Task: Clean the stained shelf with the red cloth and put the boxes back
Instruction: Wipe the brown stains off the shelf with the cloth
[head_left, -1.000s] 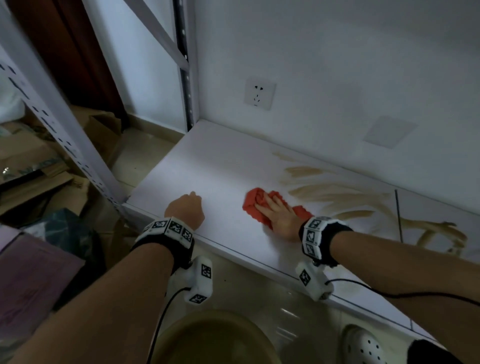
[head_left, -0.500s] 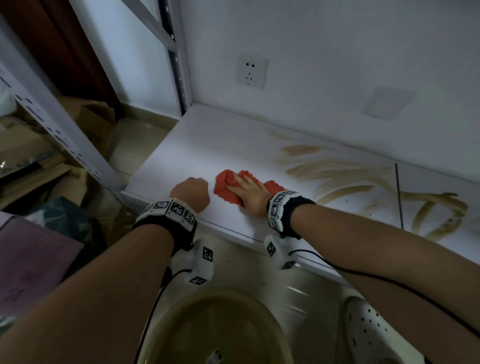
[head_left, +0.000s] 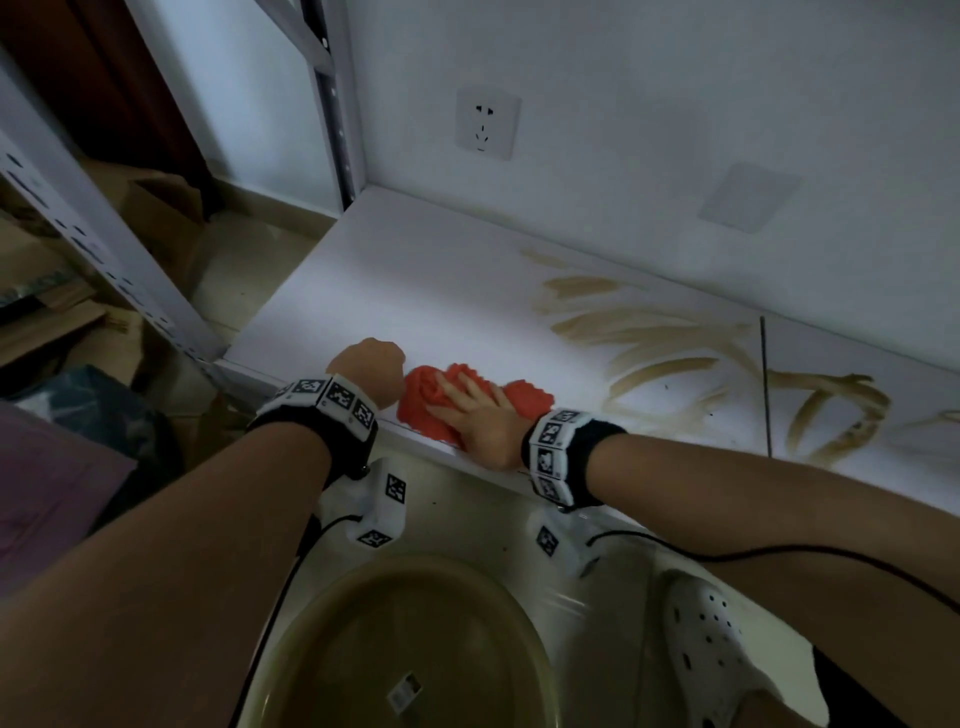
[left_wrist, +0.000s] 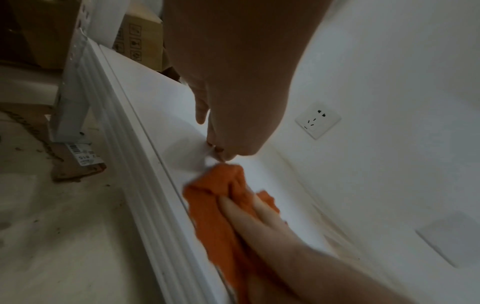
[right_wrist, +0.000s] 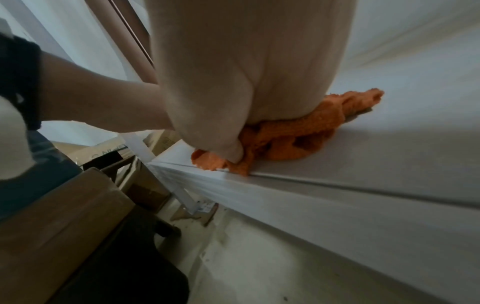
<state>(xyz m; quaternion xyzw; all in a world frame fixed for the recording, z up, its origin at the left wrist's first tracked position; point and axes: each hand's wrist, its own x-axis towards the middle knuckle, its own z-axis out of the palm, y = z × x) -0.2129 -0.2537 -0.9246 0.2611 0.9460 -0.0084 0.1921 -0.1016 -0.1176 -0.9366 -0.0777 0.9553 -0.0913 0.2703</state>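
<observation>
Wiping was the step in hand — the right hand (head_left: 480, 415) pressed flat-fingered on the red cloth (head_left: 423, 402) at the shelf (head_left: 415, 291) front edge, left hand (head_left: 371, 371) fisted beside it — with the brown stains (head_left: 654, 343) well to the right judged next.

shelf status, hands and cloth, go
Right hand flat on the cloth, pressing it at the shelf front edge. Left hand fisted beside it, empty. Stains off to the right, unwiped. Nothing blocking.

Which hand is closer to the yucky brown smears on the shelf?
The right hand. It presses the red cloth at the front edge, with the brown smears further to its right. The left hand rests beyond the cloth, farther away.
</observation>
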